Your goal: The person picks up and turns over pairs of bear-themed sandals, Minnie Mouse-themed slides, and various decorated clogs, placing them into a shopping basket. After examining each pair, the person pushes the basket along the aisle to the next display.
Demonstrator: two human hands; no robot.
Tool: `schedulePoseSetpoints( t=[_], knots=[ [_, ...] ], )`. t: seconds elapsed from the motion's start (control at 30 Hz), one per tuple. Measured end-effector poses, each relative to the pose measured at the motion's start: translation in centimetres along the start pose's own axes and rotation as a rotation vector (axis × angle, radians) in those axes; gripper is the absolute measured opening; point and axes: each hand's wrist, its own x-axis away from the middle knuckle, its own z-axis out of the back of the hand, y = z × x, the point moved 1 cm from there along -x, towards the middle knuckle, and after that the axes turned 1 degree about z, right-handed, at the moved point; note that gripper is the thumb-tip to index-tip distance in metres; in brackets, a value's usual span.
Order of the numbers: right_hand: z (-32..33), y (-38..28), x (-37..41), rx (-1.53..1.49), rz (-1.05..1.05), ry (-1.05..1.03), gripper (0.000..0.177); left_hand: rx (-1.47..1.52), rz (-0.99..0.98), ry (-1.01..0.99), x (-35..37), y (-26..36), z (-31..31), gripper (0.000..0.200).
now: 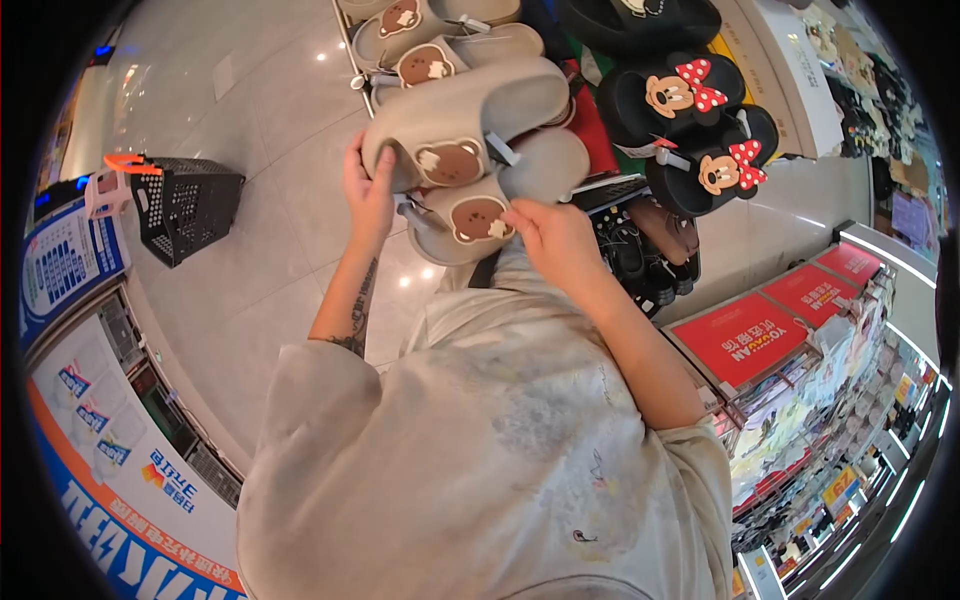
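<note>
My left hand is closed on the toe end of a beige slide slipper, its thumb at the opening under the strap. A brown bear patch sits on that strap. Just nearer to me is another beige slipper, partly overlapped by the first, with its own bear patch. My right hand has its thumb and fingers pinched at the edge of this patch. A plastic tag fastener shows between the two slippers.
More beige bear slippers lie behind on the rack. Black slippers with mouse figures stand to the right, dark footwear below them. A black basket is on the tiled floor at left. Red signs top a clothes display at right.
</note>
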Motion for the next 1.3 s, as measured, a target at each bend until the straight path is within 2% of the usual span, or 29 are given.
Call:
schedulePoseSetpoints(
  t=[0.07, 0.13, 0.27, 0.37, 0.43, 0.57, 0.67, 0.73, 0.8, 0.87, 0.93, 1.0, 1.1, 1.17, 1.23, 1.27, 1.3],
  knots=[
    [-0.8, 0.8, -1.3, 0.003, 0.044, 0.042, 0.022, 0.044, -0.024, 0.031, -1.6, -0.6, 0.3, 0.044],
    [-2.2, 1.5, -1.8, -0.032, -0.011, -0.004, 0.024, 0.037, 0.16, -0.076, -2.3, -1.4, 1.0, 0.042],
    [-2.9, 1.5, -2.3, -0.104, -0.073, -0.031, 0.026, 0.083, 0.192, -0.041, -1.6, -2.4, 1.0, 0.039],
    [-2.5, 1.7, -2.2, -0.123, -0.076, -0.054, 0.027, -0.025, 0.184, 0.027, -1.9, -0.7, 0.8, 0.039],
    [-2.9, 1.6, -2.0, -0.113, -0.061, -0.082, 0.027, -0.089, 0.146, -0.054, -1.9, -0.1, 1.2, 0.039],
    [-3.6, 1.7, -1.5, -0.129, -0.072, -0.112, 0.026, -0.133, 0.219, -0.051, -1.5, -1.3, 1.3, 0.041],
    [-3.4, 1.7, -1.6, -0.177, -0.053, -0.136, 0.027, -0.162, 0.15, -0.03, -1.4, -1.9, 1.2, 0.042],
    [-3.2, 1.8, -1.6, -0.182, -0.018, -0.155, 0.027, 0.007, 0.265, -0.025, -1.6, -2.4, 1.2, 0.043],
    [-3.0, 1.8, -1.1, -0.228, 0.116, 0.015, 0.026, 0.07, 0.269, -0.045, -1.8, -2.4, 1.8, 0.044],
    [-2.9, 2.2, -1.3, -0.174, 0.081, -0.039, 0.026, 0.125, 0.286, -0.078, -1.7, -2.2, 2.4, 0.045],
    [-3.2, 2.3, -0.9, -0.125, 0.037, -0.086, 0.026, -0.018, 0.231, -0.105, -1.8, -1.0, 2.6, 0.046],
    [-3.9, 2.0, -0.8, 0.005, -0.041, -0.002, 0.024, -0.04, 0.223, -0.12, -2.4, -0.5, 2.3, 0.047],
    [-3.5, 1.8, -0.7, -0.028, -0.128, -0.057, 0.026, -0.002, 0.252, -0.106, -2.3, -0.7, 1.9, 0.049],
    [-3.5, 2.1, -0.6, -0.08, -0.129, -0.053, 0.03, 0.055, 0.284, -0.093, -2.0, -1.2, 1.9, 0.05],
    [-3.3, 2.4, -0.3, -0.132, -0.138, -0.05, 0.035, 0.027, 0.168, -0.193, -1.5, -1.7, 2.5, 0.055],
    [-3.2, 2.3, -0.1, -0.124, -0.102, -0.067, 0.039, 0.027, 0.172, -0.201, -1.4, -2.0, 2.8, 0.055],
    [-3.1, 2.3, 0.1, -0.117, -0.065, -0.087, 0.044, 0.077, 0.173, -0.143, -1.3, -2.2, 3.3, 0.057]
  ],
)
